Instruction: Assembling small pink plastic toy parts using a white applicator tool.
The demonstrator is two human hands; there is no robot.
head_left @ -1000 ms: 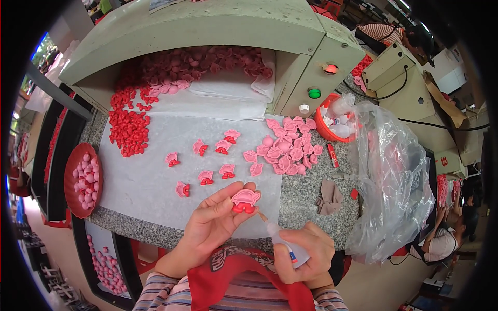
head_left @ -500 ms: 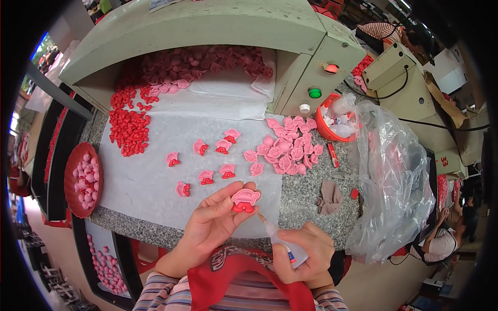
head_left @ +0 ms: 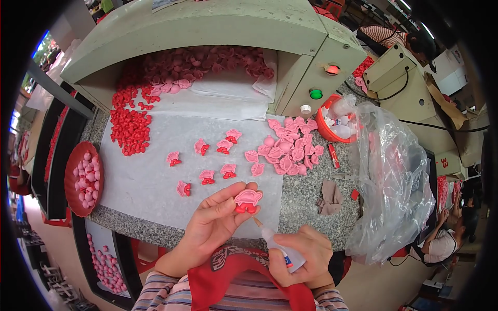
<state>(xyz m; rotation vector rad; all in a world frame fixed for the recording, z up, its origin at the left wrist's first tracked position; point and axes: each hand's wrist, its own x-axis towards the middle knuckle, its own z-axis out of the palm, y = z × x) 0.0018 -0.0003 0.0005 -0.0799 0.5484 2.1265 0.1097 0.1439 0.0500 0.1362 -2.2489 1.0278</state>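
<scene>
My left hand [head_left: 215,213] pinches a small pink plastic piece with a red bow-shaped base [head_left: 247,200] between thumb and fingers, above the front edge of the paper. In my right hand [head_left: 307,254] is a whitish squeeze glue bottle [head_left: 282,249], tilted so that its thin nozzle [head_left: 257,221] points up at the underside of the red base. Whether the tip touches it I cannot tell. Several joined pink-and-red pieces [head_left: 228,170] lie apart on the white paper [head_left: 155,202] beyond my left hand. Farther right is a pile of loose pink pieces [head_left: 290,145].
Red parts [head_left: 129,132] are heaped left of a green metal housing [head_left: 207,23], with pink pieces inside it. A red dish [head_left: 70,199] of pink balls stands left. An orange tub [head_left: 322,127] of bottles and a clear plastic bag [head_left: 389,207] are right. A person [head_left: 441,241] sits far right.
The bottle and my right hand have shifted slightly left, bringing the nozzle below the red base. My left hand has moved a touch to the right with the piece.
</scene>
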